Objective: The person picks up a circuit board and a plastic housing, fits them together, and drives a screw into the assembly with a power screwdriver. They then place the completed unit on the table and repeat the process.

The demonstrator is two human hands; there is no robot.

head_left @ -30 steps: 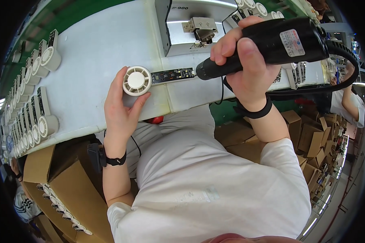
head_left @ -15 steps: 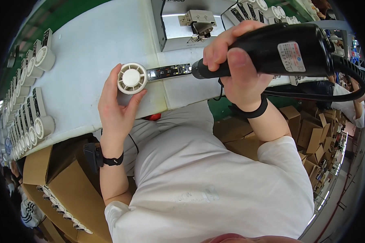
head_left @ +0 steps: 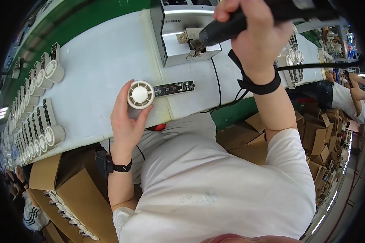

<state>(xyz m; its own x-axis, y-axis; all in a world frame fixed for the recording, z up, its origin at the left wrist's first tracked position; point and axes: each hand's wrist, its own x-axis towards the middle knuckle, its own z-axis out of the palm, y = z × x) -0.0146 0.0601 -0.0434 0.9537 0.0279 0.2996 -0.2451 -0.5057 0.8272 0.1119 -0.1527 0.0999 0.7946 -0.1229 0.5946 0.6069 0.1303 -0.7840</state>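
Note:
My left hand (head_left: 125, 123) grips a white round housing (head_left: 140, 94) with a spoked, fan-like face, thumb and fingers at its rim. From the housing a narrow strip with a dark circuit board (head_left: 174, 88) points right, over the table. My right hand (head_left: 260, 44) is wrapped round a black electric screwdriver (head_left: 227, 27), partly cut off by the upper edge. Its nose is at the metal outlet of a silver box (head_left: 176, 23), which looks like a screw feeder; the bit's very tip is hard to make out.
Rows of similar white units (head_left: 52, 71) line the table's left side, and more (head_left: 290, 60) stand at right. A cardboard box (head_left: 75, 190) with units inside is below left. Black cables (head_left: 217, 81) hang over the table's front edge. Opened cartons (head_left: 247, 133) are at lower right.
My right hand has lifted the screwdriver from the circuit board's right end up to the silver box's outlet. The left hand still holds the housing; the whole view has shifted slightly.

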